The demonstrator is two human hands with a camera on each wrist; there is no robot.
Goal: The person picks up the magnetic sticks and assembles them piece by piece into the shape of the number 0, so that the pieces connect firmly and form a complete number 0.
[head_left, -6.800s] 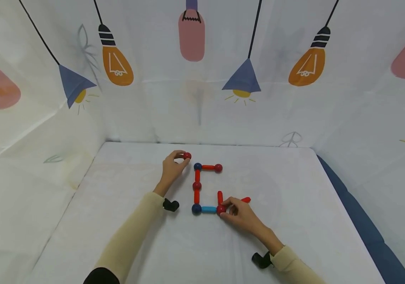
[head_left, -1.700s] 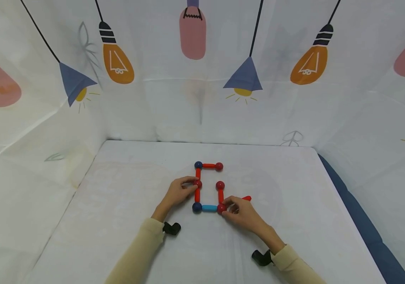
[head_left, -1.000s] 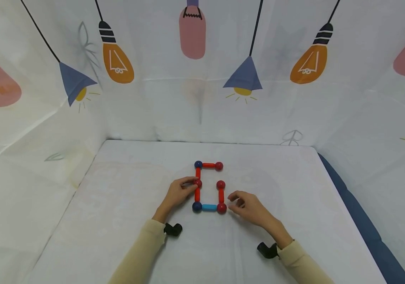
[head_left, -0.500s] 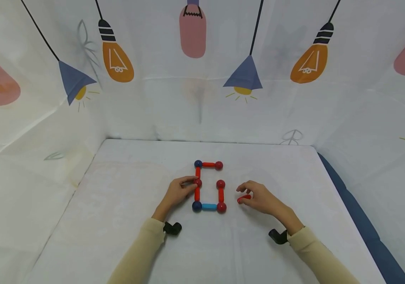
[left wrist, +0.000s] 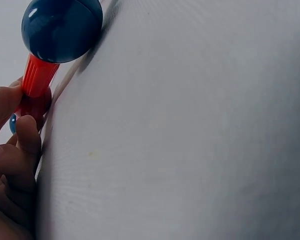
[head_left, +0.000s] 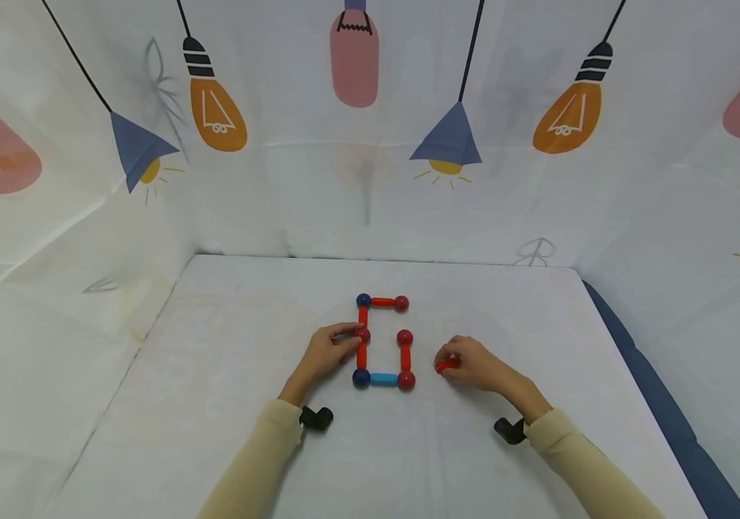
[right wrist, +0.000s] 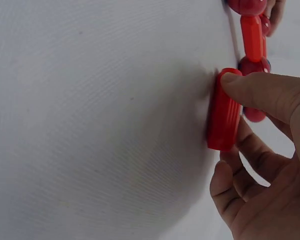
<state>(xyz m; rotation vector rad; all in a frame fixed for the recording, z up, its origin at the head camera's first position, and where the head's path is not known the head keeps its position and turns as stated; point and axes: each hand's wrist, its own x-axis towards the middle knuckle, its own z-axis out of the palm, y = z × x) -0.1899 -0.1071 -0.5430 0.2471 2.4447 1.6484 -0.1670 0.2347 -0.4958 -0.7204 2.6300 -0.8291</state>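
On the table lies a flat, open figure of magnetic rods and balls. My left hand (head_left: 326,357) pinches the red ball (head_left: 364,335) midway along its left side, between a dark blue ball (head_left: 363,300) above and another dark blue ball (left wrist: 62,30) below. A light blue rod (head_left: 384,379) runs along the bottom to a red ball (head_left: 406,380), from which a red rod (head_left: 405,357) leads up to another red ball (head_left: 405,337). Right of the figure, my right hand (head_left: 483,367) holds a loose red rod (right wrist: 224,112) between thumb and fingers, close to the tabletop.
The white tabletop (head_left: 246,310) ends at a back edge against a white hanging cloth (head_left: 305,194) printed with lamps and bulbs. A dark blue strip (head_left: 642,389) runs beside the right edge. Black wrist cameras (head_left: 316,419) are on both wrists.
A red ball from my left hand now tops the right upright rod, and that hand grips the left middle ball. My right hand left the lower right ball, moved right and grasped the loose rod.
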